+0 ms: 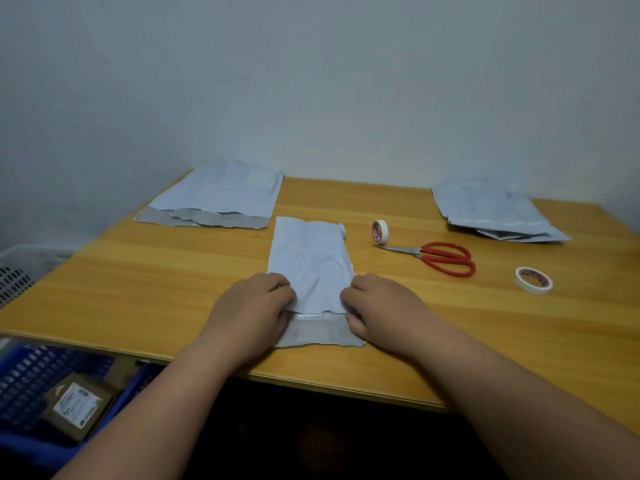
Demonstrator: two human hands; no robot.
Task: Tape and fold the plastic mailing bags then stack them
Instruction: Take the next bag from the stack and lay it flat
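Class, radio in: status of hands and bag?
Left hand and right hand pinch the mailing bag at its flap fold. Bag flat on table. Nothing obstructing.

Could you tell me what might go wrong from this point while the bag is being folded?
The mailing bag looks wrinkled, so a crease pressed by the left hand and right hand may come out crooked. Its flap lies close to the table edge and could slide off. The upright tape roll might roll away.
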